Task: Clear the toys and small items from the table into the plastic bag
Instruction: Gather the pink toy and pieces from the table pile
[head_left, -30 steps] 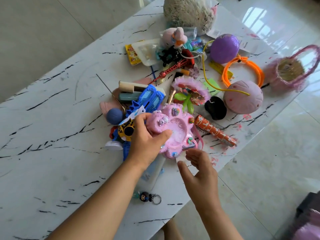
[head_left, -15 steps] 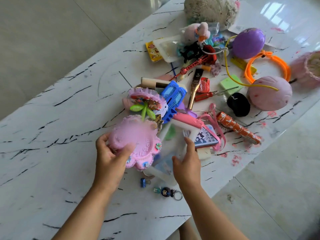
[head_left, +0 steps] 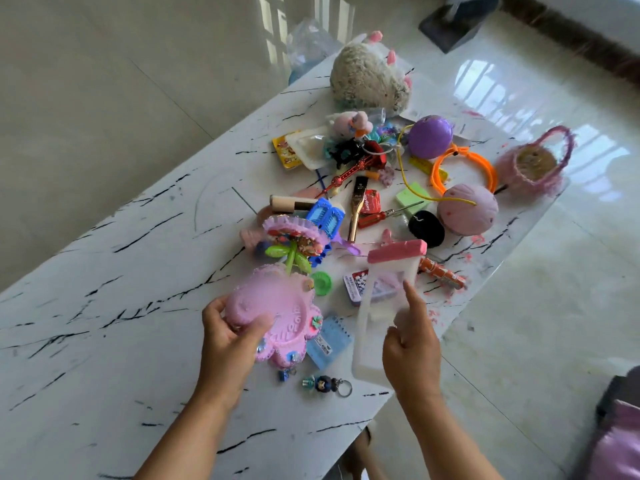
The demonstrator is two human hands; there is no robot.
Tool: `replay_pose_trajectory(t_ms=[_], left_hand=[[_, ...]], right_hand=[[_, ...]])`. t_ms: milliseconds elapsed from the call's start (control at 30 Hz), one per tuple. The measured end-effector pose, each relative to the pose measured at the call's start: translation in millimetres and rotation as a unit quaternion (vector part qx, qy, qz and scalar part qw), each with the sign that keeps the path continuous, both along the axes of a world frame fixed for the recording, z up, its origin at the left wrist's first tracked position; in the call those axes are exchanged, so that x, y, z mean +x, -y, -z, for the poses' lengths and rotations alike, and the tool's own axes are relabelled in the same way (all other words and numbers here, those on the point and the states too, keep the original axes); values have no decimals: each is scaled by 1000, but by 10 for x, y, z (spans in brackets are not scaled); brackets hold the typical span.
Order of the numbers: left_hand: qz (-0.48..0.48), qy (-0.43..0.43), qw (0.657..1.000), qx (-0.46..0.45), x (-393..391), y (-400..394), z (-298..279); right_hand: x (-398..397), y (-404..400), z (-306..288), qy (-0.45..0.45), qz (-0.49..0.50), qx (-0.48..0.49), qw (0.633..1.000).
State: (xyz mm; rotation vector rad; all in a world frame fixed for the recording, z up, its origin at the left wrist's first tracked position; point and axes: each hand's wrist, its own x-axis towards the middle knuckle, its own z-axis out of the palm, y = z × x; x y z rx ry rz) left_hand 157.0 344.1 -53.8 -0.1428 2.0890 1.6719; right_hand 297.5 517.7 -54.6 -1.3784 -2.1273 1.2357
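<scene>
**Both hands lifted, each holding an item**

Left hand (head_left: 232,336) grips the pink flower-shaped toy (head_left: 277,315), fingers curled under and thumb on top; since half a second ago it has risen off the marble table (head_left: 104,289), uncovering a blue notepad (head_left: 329,341). Toy is scalloped, with raised lettering and small charms. Right hand (head_left: 412,348) now pinches the clear pouch (head_left: 382,306), pink strip on top, raised and tilted over the toy pile. A keychain (head_left: 327,384) lies near the table edge.
</scene>
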Motion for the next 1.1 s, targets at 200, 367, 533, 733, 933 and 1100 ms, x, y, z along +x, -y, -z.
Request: replay_pose_trajectory(t_ms=[200,367,533,733,933,1100], left_hand=[[15,34,999,-4,90,-246,112],[-2,61,998,-6,139,-455,291],[-1,62,998,-11,154,-635,458],[7,61,998,-6,86,-832,558],[33,66,997,-1,94,-951,581],[27,66,997,0,103,-926,580]], right_hand=[[88,-357,256,20,-51,-52,997],[-14,-669,555,91,-30,-140,986],[-149,-951,801,215,-51,-111,969],[-276,-1151,1044,253,-120,-122,952],[-333,-1124,1074,264,-79,-143,951],[-330,-1033,983,210,-30,-199,957]])
